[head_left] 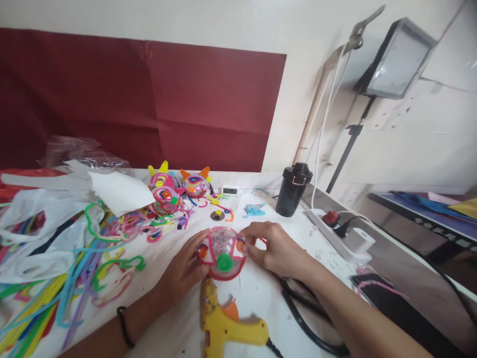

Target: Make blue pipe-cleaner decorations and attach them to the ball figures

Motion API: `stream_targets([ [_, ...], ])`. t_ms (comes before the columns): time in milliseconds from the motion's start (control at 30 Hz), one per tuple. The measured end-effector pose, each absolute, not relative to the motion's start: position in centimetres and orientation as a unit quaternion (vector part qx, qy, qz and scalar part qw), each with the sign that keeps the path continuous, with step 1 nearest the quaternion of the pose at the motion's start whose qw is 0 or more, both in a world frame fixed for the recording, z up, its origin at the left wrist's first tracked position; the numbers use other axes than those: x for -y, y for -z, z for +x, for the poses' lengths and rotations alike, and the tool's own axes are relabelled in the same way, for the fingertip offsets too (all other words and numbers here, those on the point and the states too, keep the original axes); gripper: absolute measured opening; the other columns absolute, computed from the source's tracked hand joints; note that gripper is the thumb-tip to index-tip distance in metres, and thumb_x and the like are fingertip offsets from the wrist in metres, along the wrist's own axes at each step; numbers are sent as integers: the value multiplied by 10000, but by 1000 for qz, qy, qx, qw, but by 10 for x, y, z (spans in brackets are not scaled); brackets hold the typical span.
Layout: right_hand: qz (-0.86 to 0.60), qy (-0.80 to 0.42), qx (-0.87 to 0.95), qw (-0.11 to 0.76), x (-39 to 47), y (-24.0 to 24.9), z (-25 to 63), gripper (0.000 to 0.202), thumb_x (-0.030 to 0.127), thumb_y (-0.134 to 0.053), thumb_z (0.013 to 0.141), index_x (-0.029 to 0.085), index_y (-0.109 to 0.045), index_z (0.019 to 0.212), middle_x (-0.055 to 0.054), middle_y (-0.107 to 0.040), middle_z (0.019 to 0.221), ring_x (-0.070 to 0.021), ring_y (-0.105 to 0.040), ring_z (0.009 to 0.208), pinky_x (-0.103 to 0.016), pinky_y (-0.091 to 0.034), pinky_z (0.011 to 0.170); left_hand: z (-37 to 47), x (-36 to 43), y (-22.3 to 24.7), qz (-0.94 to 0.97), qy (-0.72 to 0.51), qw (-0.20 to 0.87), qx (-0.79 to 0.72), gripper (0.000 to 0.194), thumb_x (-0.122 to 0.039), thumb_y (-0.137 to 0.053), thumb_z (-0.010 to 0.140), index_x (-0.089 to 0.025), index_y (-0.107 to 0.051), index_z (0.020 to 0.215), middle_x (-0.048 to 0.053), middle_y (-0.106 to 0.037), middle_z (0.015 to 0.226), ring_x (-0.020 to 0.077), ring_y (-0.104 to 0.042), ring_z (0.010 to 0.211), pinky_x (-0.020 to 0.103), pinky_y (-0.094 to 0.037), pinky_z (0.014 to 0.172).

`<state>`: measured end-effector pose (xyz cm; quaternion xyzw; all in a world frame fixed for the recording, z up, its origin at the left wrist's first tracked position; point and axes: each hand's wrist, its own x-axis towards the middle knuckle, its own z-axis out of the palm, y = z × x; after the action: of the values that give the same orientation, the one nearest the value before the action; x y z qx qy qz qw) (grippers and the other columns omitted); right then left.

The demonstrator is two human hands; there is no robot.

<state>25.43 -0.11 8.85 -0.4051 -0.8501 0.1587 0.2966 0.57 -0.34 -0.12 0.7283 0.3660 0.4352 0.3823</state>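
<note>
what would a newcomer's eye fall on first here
Probably the ball with the bright green nose, near the middle of the view, with the left hand around one side and the right hand at the other. Next, perhaps, the yellow glue gun on the table just below it in the picture. The big dark red sheet on the wall behind also stands out.

A clear, pink-trimmed ball (222, 242) is held mid-scene, with a green disc (224, 262) on its near side and orange pieces (203, 252) left and right.
</note>
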Motion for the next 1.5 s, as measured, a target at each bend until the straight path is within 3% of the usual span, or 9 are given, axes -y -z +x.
stream_targets([
  [133,-448,-209,814,305,-5,-87,264,267,262,-634,760,164,-635,1008,-61,-668,870,-185,-615,797,-311,-466,747,6,2,2,729,-438,378,-365,525,-305,-520,857,-309,-356,1355,45,-319,1466,278,-308,1327,387,-378,1036],
  [267,-461,-281,805,246,-11,-79,270,749,460,-748,615,182,-497,1264,-121,-572,1209,-267,-556,1049,-384,-454,861,5,0,4,729,-434,394,-354,531,-310,-532,852,-318,-346,1350,46,-269,1488,281,-283,1340,385,-381,1032],
  [400,-447,-317,814,192,-13,-70,267,988,429,-790,554,164,-329,1386,-139,-558,1231,-267,-567,1033,-363,-472,833,5,-2,5,731,-426,420,-329,712,-329,-650,769,-281,-291,1382,100,-256,1496,327,-315,1320,419,-380,1026],
  [500,-437,-300,828,182,-13,-66,263,942,371,-789,567,175,-344,1373,-78,-659,988,-217,-616,822,-309,-489,700,5,-3,7,733,-423,427,-318,861,-322,-749,669,-255,-281,1388,135,-323,1461,349,-371,1283,433,-373,1026],
  [600,-419,-278,842,194,-13,-66,261,838,341,-780,580,189,-416,1319,-21,-664,844,-178,-601,705,-271,-471,632,5,-4,12,719,-436,434,-323,928,-309,-791,612,-271,-275,1382,130,-355,1440,342,-399,1265,424,-394,1007],
  [733,-398,-273,853,197,-12,-68,261,779,307,-778,577,193,-456,1277,-45,-657,985,-198,-615,805,-281,-475,699,5,-5,17,702,-446,445,-332,1009,-299,-818,568,-291,-238,1394,114,-302,1470,331,-334,1309,401,-393,1008],
  [933,-401,-238,870,161,-11,-70,261,892,228,-786,564,164,-372,1352,-137,-511,1285,-267,-559,1043,-359,-440,877,6,-3,17,703,-431,444,-349,973,-299,-799,596,-262,-245,1394,136,-321,1449,334,-357,1293,428,-398,999],
  [1233,-348,-198,892,211,-16,-60,262,771,163,-719,655,199,-381,1347,-141,-515,1289,-274,-534,1122,-402,-424,937,11,0,4,710,-447,420,-346,856,-277,-794,600,-253,-352,1333,133,-405,1397,336,-419,1251,405,-440,968],
  [1500,-309,-182,892,274,-14,-66,260,749,141,-685,707,215,-338,1367,-131,-494,1313,-242,-551,1091,-362,-457,907,5,1,2,714,-469,378,-358,887,-246,-792,614,-273,-291,1346,133,-313,1452,341,-336,1305,443,-365,1034],
])
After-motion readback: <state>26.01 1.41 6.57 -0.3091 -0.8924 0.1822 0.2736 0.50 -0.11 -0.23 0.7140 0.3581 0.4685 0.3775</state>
